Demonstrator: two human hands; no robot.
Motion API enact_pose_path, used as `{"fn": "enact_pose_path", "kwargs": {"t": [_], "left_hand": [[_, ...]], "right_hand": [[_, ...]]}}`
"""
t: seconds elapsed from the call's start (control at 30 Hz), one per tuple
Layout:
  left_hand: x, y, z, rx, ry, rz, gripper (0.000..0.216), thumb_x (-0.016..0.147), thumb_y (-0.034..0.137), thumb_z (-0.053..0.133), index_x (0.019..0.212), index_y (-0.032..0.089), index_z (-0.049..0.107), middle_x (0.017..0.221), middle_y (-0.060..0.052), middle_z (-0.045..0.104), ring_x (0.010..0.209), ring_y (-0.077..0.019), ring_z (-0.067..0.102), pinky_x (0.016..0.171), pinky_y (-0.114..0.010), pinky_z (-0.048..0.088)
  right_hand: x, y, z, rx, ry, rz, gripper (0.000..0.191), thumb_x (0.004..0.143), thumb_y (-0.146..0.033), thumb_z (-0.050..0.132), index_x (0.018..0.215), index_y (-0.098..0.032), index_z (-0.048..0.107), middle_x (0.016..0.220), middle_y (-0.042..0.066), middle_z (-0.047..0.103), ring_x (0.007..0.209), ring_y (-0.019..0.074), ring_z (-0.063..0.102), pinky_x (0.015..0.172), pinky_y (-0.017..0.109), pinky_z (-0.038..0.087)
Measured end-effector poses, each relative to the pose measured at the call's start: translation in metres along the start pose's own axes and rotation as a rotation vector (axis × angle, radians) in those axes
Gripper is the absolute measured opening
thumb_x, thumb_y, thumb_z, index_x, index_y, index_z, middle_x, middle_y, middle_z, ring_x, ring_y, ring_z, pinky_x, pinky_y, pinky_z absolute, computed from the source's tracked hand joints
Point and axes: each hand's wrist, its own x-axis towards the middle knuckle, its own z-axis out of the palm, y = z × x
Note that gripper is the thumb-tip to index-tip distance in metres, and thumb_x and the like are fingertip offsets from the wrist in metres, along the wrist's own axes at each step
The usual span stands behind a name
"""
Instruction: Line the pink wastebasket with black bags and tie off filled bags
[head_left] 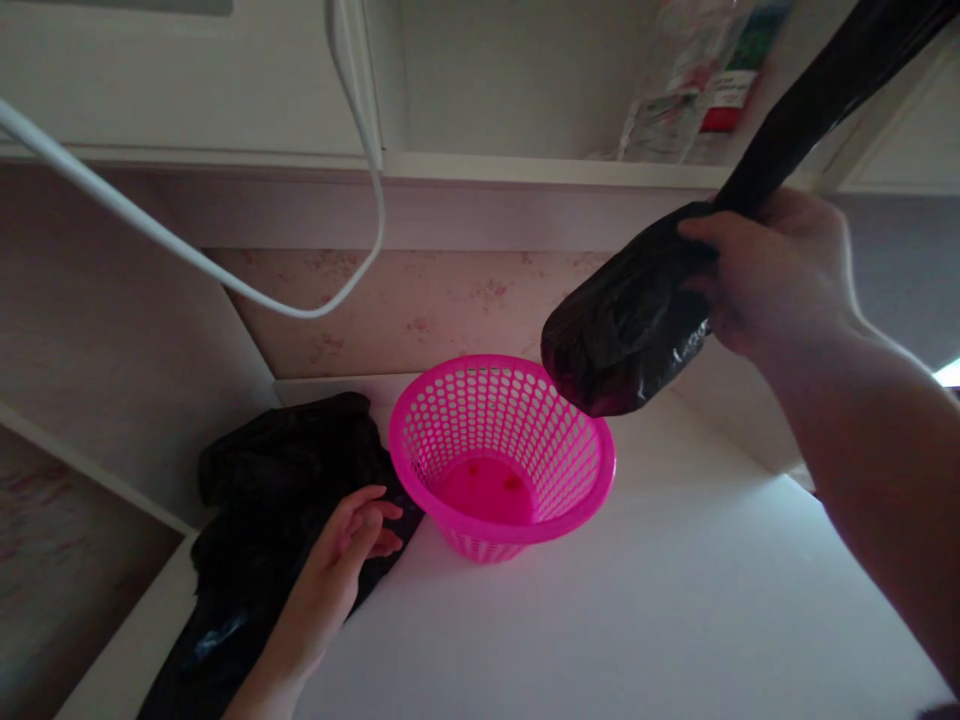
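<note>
- The right hand (787, 270) is at the right of the scene, raised above the worktop (637, 600); its grip is closed around the middle of a bunched black plastic bag (630, 320). Some of its fingers are hidden behind the plastic, and the forearm is cut off at the right edge.
- That bag's rounded lower end hangs over the far right part of the pink basket (525, 530) and covers a piece of its rim; whether the two touch is hard to tell. Its upper length runs out of the picture at the top right corner.
- The left hand (341, 550) is at the near left, its grip loosely half-open, fingers curled beside the basket's left side. It hides part of the black bag (292, 470) behind it; contact with that plastic is unclear.
- This second bag lies crumpled on the left of the worktop, its near end cut off by the bottom edge and its folds lost in the dark.
- At the far right, clear containers (667, 120) stand on a shelf (525, 170), blurred, cut by the top edge, the label unreadable.
- A white cable (319, 312) loops across the far left, both ends out of the picture.
</note>
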Motion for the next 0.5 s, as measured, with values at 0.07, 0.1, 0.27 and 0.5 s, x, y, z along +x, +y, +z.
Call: {"fn": "enact_pose_path", "kwargs": {"t": [0.07, 0.1, 0.27, 0.5], "left_hand": [[-0.001, 0.002, 0.004, -0.002, -0.014, 0.004, 0.063, 0.089, 0.068, 0.066, 0.129, 0.020, 0.057, 0.109, -0.008, 0.073, 0.084, -0.0210, 0.071, 0.086, -0.039, 0.059], [-0.001, 0.003, 0.006, 0.000, -0.027, 0.005, 0.063, 0.089, 0.067, 0.067, 0.129, 0.019, 0.057, 0.108, -0.008, 0.073, 0.084, -0.0210, 0.071, 0.086, -0.039, 0.059], [-0.002, 0.002, 0.013, 0.008, -0.063, 0.007, 0.062, 0.088, 0.063, 0.069, 0.129, 0.018, 0.058, 0.108, -0.009, 0.073, 0.084, -0.0215, 0.071, 0.087, -0.040, 0.057], [-0.003, -0.011, 0.007, -0.029, -0.049, 0.010, 0.053, 0.090, 0.055, 0.071, 0.127, 0.019, 0.058, 0.103, -0.007, 0.073, 0.080, -0.0201, 0.070, 0.085, -0.039, 0.056]], "right_hand": [[-0.006, -0.001, 0.009, 0.014, -0.010, -0.043, 0.016, 0.079, 0.001, 0.067, 0.078, -0.014, 0.062, 0.071, -0.001, 0.059, 0.058, 0.0115, 0.062, 0.052, 0.027, 0.052], [-0.008, -0.001, 0.014, 0.022, -0.023, -0.060, 0.015, 0.078, 0.001, 0.067, 0.080, -0.014, 0.063, 0.072, -0.002, 0.059, 0.058, 0.0111, 0.061, 0.053, 0.027, 0.052], [-0.021, 0.003, 0.036, 0.078, -0.151, -0.083, 0.016, 0.077, -0.003, 0.066, 0.087, -0.015, 0.064, 0.074, -0.004, 0.062, 0.059, 0.0101, 0.063, 0.050, 0.021, 0.051], [-0.060, 0.038, 0.047, -0.111, -0.365, -0.205, 0.017, 0.081, -0.020, 0.070, 0.098, -0.020, 0.068, 0.083, -0.002, 0.067, 0.074, 0.0154, 0.067, 0.060, 0.025, 0.053]]}}
